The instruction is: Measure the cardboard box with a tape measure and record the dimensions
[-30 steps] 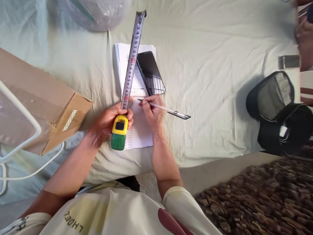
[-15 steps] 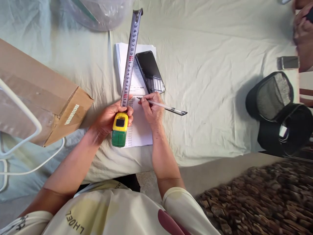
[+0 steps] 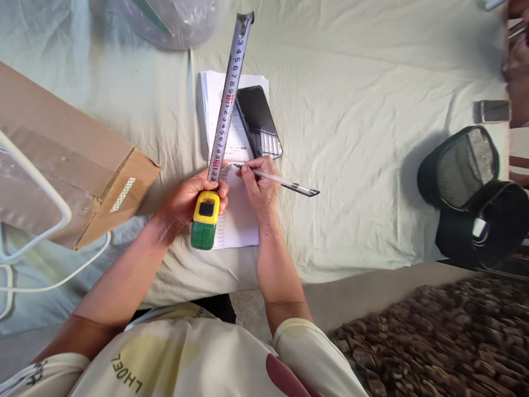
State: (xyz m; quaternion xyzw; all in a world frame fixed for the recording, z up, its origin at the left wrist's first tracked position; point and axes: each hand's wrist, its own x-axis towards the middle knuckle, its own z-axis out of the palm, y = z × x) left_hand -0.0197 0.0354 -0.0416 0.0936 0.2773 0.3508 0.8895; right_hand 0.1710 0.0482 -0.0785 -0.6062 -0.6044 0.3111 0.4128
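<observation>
My left hand is closed around a yellow and green tape measure, its silver blade drawn out and pointing away from me over the papers. In my right hand a clear pen is pinched, its tip at the top of the lower white sheet. A column of small handwritten marks runs down the sheet's left side. Beyond it lies a stack of printed paper, partly covered by the blade and by a black smartphone, which rests at a slant.
A cardboard box and a white cable are at the left. A clear plastic container stands at the back. An open black case and a small grey object lie right, near another person's hand. Cloth covers the table.
The blade's far end has swung slightly to the right as the tape measure tilts. My right hand and the pen stay almost in place; the view has shifted a little.
</observation>
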